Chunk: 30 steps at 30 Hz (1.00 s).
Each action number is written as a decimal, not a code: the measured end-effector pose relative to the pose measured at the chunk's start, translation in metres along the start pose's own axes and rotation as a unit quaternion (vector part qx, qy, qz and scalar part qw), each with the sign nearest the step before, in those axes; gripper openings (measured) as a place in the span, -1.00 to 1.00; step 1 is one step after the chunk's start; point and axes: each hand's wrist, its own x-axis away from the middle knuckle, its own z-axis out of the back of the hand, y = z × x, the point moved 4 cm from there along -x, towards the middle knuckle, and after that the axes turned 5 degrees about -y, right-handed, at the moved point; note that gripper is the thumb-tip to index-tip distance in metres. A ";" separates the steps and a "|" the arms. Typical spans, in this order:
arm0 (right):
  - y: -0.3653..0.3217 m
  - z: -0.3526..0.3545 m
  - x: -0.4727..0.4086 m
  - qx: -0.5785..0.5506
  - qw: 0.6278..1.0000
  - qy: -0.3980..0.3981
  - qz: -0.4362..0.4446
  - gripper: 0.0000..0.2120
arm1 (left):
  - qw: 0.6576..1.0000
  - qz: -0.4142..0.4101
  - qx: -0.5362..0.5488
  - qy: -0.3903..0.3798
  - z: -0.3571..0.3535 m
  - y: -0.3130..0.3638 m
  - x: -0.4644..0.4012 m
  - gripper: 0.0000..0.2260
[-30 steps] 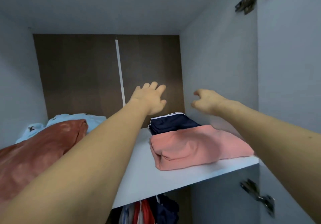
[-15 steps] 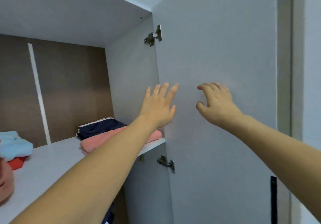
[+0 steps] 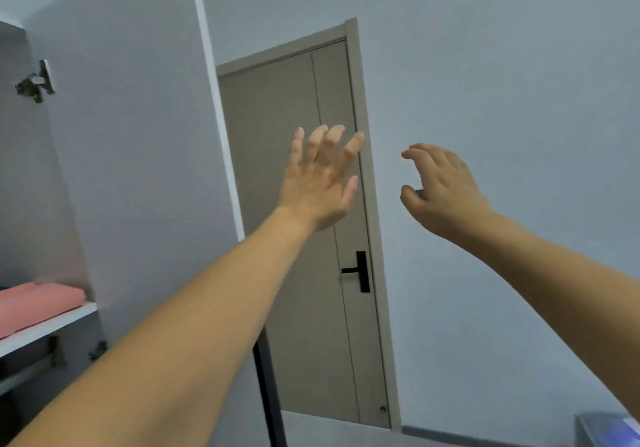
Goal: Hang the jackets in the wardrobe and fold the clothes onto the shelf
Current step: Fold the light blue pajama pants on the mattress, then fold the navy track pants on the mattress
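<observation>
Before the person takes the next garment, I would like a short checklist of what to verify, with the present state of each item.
1. Left hand free: ok, fingers straight and spread, holding nothing.
2. Right hand free: ok, fingers loosely curled, holding nothing.
3. Pink folded garment lies on the shelf: ok, it rests flat near the front edge.
4. Wardrobe door open for access: ok, it stands swung open, hinge visible.
5. Next garment located: cannot tell, no unfolded clothes or jackets are in view.
6. Free room on the shelf: cannot tell, only its right end is in view.
</observation>
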 end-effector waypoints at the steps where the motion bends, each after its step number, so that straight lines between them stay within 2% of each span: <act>1: 0.029 0.007 0.006 0.011 1.000 -0.009 -0.015 -0.50 | 1.000 -0.002 0.007 -0.001 -0.006 0.025 -0.017 -0.41; 5: 0.134 0.031 0.031 0.029 0.994 -0.050 -0.089 -0.52 | 0.997 0.006 0.082 -0.013 -0.038 0.130 -0.072 -0.44; 10: 0.251 0.050 0.061 0.079 0.984 -0.072 -0.142 -0.51 | 0.990 -0.068 0.123 -0.025 -0.087 0.251 -0.130 -0.47; 17: 0.430 0.039 0.121 0.119 0.949 -0.101 -0.273 -0.52 | 0.968 -0.129 0.210 -0.048 -0.187 0.409 -0.200 -0.47; 24: 0.591 0.038 0.202 0.152 0.879 -0.155 -0.424 -0.52 | 0.916 -0.205 0.332 -0.089 -0.276 0.598 -0.265 -0.47; 27: 0.643 0.058 0.244 0.158 0.852 -0.155 -0.474 -0.52 | 0.882 -0.212 0.403 -0.119 -0.288 0.687 -0.282 -0.48; 30: 0.693 0.089 0.290 0.174 0.823 -0.148 -0.521 -0.53 | 0.854 -0.273 0.423 -0.128 -0.285 0.782 -0.288 -0.48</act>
